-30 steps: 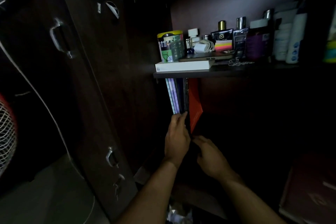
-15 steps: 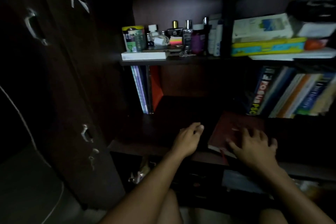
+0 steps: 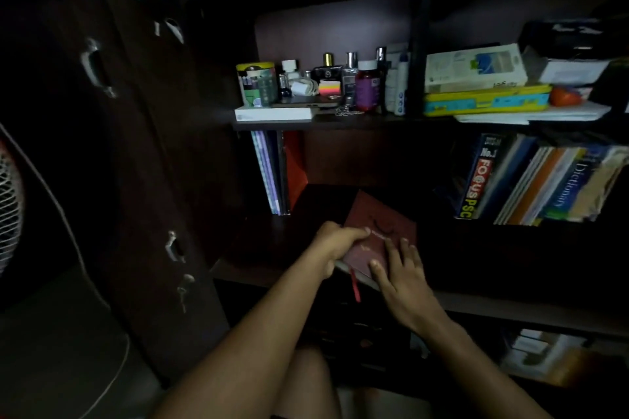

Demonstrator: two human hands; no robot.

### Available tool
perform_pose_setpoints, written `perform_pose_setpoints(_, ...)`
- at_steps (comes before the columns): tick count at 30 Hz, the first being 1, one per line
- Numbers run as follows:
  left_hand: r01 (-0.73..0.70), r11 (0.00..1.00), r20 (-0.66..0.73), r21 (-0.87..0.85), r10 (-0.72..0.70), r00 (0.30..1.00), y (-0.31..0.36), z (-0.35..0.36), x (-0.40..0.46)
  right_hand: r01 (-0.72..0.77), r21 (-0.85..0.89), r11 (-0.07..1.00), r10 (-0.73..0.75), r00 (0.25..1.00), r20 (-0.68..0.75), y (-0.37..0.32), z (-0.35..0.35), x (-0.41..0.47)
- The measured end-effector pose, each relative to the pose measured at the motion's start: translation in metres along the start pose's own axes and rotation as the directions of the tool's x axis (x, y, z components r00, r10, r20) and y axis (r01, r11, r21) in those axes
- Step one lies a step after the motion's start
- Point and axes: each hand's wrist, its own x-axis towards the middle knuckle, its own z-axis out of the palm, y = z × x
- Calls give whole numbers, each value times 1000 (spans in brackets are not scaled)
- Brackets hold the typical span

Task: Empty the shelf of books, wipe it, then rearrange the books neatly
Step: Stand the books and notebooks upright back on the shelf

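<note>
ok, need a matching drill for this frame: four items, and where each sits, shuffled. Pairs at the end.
Items:
1. maroon book
2. Dictionary
3. white box
4. orange folder

Places:
A. upper shelf, left end, lying flat under a printed tin
B. lower right compartment, leaning among other books
C. lower shelf, flat near the front edge, under both hands
D. lower left compartment, upright beside purple notebooks

Pairs: 1-C, 2-B, 3-A, 4-D
</note>
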Motion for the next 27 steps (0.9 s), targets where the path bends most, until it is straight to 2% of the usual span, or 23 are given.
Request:
perform_pose_setpoints(4, -64, 997, -64, -39, 61, 996, -9, -50, -14, 159, 52, 986, -164, 981, 103, -28, 21, 19)
perform_pose_setpoints(6, -117, 990, -122, -78, 108, 987, -20, -68, -20, 238, 38, 970, -241, 965, 105, -37, 25, 30)
perform_pose_setpoints(9, -277, 957, -222, -90, 252, 942, -37, -68, -23, 268, -86, 959, -270, 963, -9, -38, 19, 39)
perform_pose_setpoints(11, -359, 933, -229, -29, 344, 911, -36, -45, -22, 161, -142, 977, -179, 976, -123, -29, 4, 39)
perform_pose_setpoints(13, -401, 916, -159, -14, 394, 905, -28, -7, -18, 66, -162, 985, -99, 975, -199, -13, -16, 38)
perform_pose_setpoints(15, -425, 905, -67, -22, 423, 903, -23, 31, -11, 62, -70, 996, -74, 980, -182, 9, -31, 37)
perform_pose_setpoints(19, -446, 895, 132, -9, 443, 887, -26, 90, -1, 92, 155, 984, -100, 994, 44, 42, -55, 28)
perform_pose_setpoints(20, -450, 893, 202, 0, 441, 875, -24, 100, 4, 78, 179, 981, -89, 995, 52, 48, -61, 28)
perform_pose_setpoints(23, -465, 883, 338, 63, 420, 843, -22, 117, 34, 46, 190, 981, -39, 999, -38, 61, -69, 37)
perform_pose_setpoints(25, -474, 877, 379, 79, 413, 828, -21, 123, 57, 29, 182, 983, -11, 995, -99, 70, -72, 48)
perform_pose_setpoints(27, -446, 889, 379, 108, 378, 845, -18, 128, 75, 17, 167, 986, 2, 994, -113, 74, -76, 56)
